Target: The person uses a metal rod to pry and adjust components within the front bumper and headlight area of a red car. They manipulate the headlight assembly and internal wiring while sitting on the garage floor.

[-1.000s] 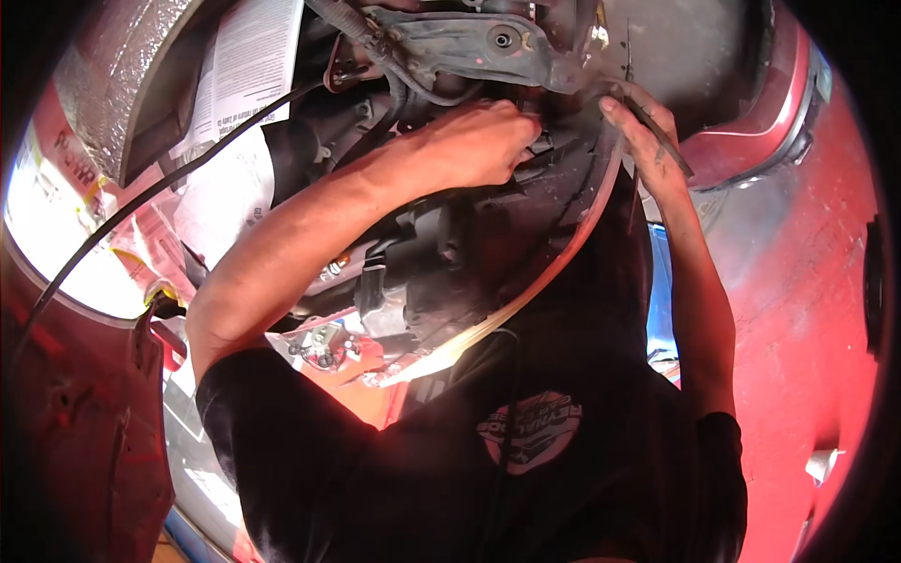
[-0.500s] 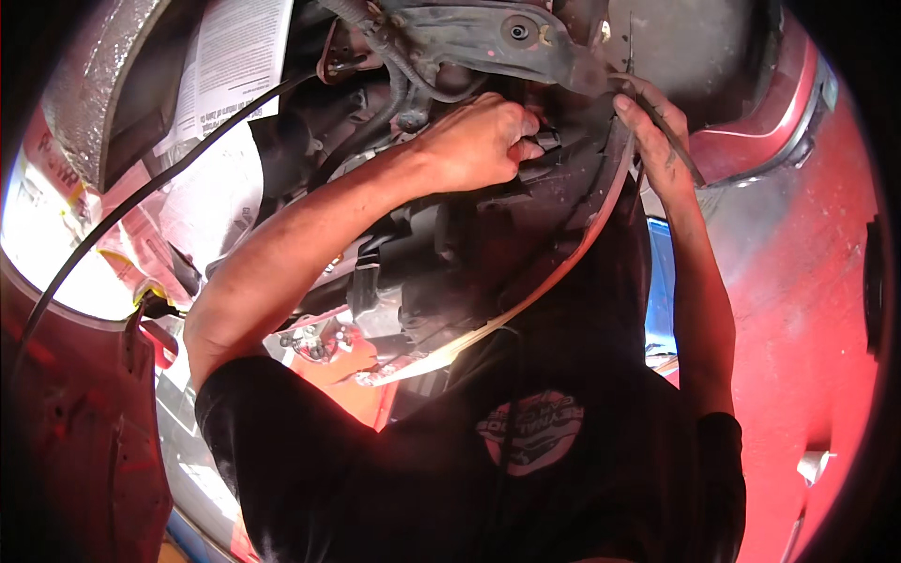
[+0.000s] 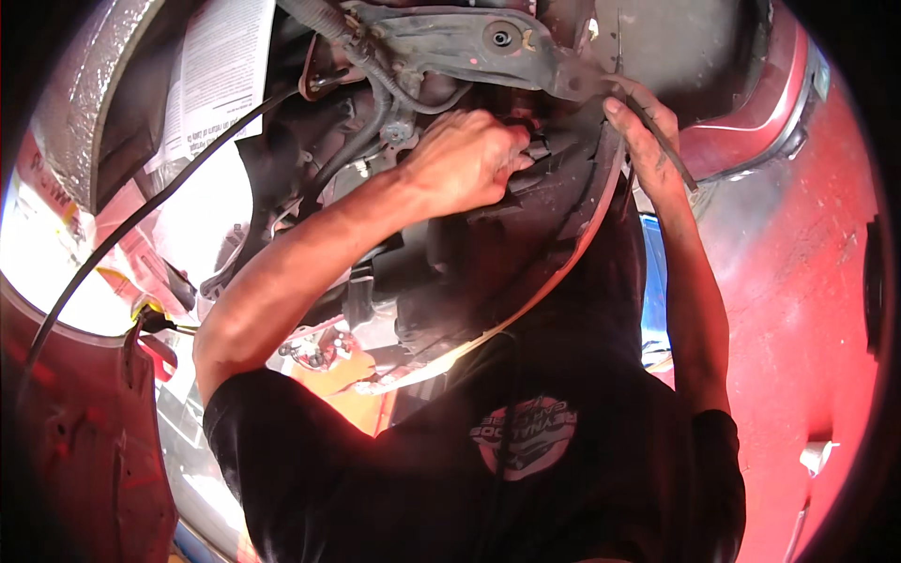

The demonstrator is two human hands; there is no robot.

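Observation:
My left hand [image 3: 472, 161] is closed like a fist below a grey metal bracket [image 3: 441, 47]. A small dark piece [image 3: 537, 150] shows at its fingertips, too blurred to name. Under the fist lies a black plastic liner [image 3: 511, 253] with a curved, pale reddish edge [image 3: 589, 235]. Up at the top end of that edge is my right hand [image 3: 650, 141], thumb and fingers closed around a narrow dark strip [image 3: 668, 148]. The thumb rests close beside the liner's edge. Some right-hand fingers are hidden behind the strip and the bracket's end.
A black cable [image 3: 155, 202] arcs across the left side. Printed paper [image 3: 218, 75] hangs at upper left. Corrugated hose [image 3: 324, 26] runs beside the bracket. Red body panels [image 3: 798, 281] stand at right and lower left; a small white cup-shaped thing [image 3: 817, 457] is at lower right.
The whole view has shifted slightly to the left. My left hand has come a little nearer, away from the bracket, still closed. My right hand keeps its grip on the strip.

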